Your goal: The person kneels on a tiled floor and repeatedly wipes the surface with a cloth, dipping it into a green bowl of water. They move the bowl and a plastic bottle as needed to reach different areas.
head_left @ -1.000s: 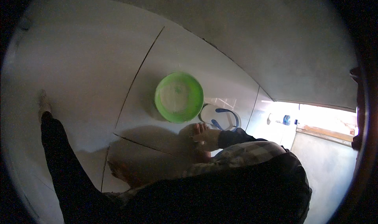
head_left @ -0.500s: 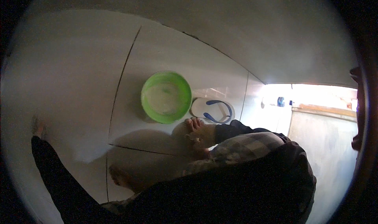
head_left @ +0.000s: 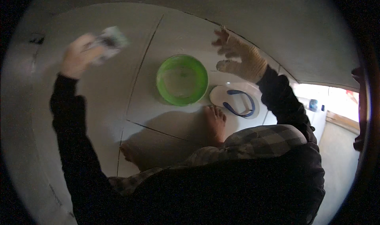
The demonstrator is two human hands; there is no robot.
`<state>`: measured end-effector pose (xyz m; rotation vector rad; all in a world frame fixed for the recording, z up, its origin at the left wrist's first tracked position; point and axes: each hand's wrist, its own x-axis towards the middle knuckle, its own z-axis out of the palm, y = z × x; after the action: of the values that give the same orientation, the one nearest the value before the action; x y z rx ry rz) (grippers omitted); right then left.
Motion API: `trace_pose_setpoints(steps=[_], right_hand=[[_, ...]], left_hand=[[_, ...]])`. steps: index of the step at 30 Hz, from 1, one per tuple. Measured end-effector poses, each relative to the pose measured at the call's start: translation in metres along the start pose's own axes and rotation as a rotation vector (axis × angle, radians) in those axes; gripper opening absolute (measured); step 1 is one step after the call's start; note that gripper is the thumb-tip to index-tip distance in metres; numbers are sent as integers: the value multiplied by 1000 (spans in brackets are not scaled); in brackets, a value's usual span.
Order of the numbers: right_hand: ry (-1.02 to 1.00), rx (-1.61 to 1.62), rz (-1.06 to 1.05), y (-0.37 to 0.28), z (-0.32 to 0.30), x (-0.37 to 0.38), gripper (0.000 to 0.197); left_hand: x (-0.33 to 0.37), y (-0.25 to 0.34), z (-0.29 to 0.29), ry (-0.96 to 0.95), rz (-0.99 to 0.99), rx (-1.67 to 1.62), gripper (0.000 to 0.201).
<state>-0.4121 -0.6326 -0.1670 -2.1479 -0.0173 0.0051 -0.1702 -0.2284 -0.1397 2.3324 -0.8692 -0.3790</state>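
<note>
My left hand, blurred by motion, is raised at the upper left. It grips a crumpled, cloth-like piece, pale with a dark patch; its exact kind is smeared. On the upper right, my right hand seems to wear a ribbed, beige knitted glove. Its fingers are spread and nothing is in them. Between and below the two hands stands a round green basin with something whitish inside. The right hand hovers beyond a white flip-flop with blue straps, which lies just right of the basin.
Large pale tiles with dark joints make up the floor. A grey wall rises along the far side. My bare foot rests beside the flip-flop. At the right, a small blue item stands in a bright opening near a wooden edge.
My right hand has come into view, open. The left hand has risen from the left side and now shows the crumpled piece. With the view's shift, basin and flip-flop appear further right and higher.
</note>
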Motion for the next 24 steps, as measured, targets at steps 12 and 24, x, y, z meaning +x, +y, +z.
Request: trace_pose_setpoints(steps=[12, 24], right_hand=[[-399, 366, 15, 35, 97, -55, 52], [-23, 1068, 602, 109, 75, -42, 31]], left_hand=[[-93, 182, 155, 80, -103, -106, 52], [-109, 57, 289, 442, -984, -1900, 42]])
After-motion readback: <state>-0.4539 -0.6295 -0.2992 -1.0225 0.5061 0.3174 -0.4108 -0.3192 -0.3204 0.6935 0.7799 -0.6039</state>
